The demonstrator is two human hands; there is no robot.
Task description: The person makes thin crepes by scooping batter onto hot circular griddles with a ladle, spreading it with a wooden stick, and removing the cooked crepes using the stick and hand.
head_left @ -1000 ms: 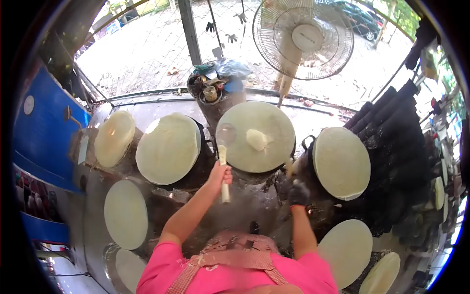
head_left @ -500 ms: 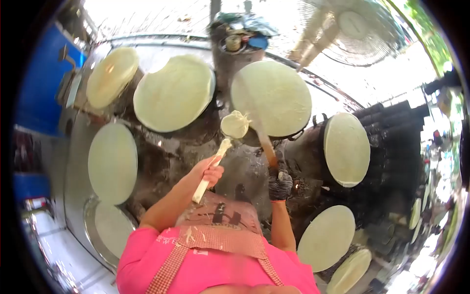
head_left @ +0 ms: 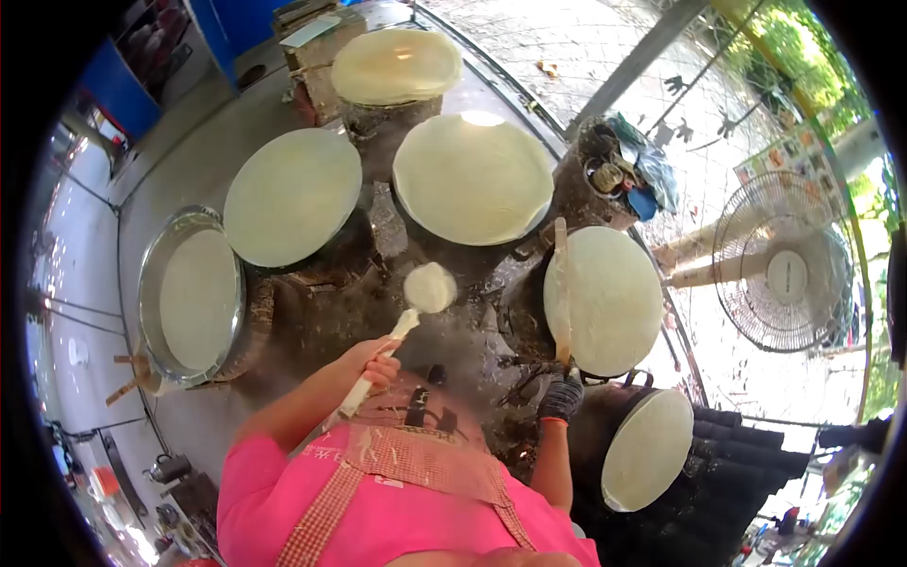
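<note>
Bare, my left hand (head_left: 378, 366) is wrapped round the pale handle of a ladle. The ladle's round bowl (head_left: 430, 287), coated in thick cream-coloured batter, is over the dark ground between the stoves. My right hand (head_left: 560, 396) wears a dark glove and is closed on the lower end of a long flat wooden stick (head_left: 562, 302). That stick lies along the left side of a round pale griddle (head_left: 609, 300), its tip at the far edge. Whether it touches the surface I cannot tell.
More pale round griddles stand around me: one ahead (head_left: 472, 180), one at left (head_left: 293, 198), one at lower right (head_left: 647, 452). A metal basin (head_left: 200, 293) of pale batter is at far left. A drum (head_left: 590, 175) with cans and a fan (head_left: 787, 274) are at right.
The view has turned left. The ladle has come away from the griddle towards me, held in my left hand. The stick in my right hand has moved onto the griddle's left side.
</note>
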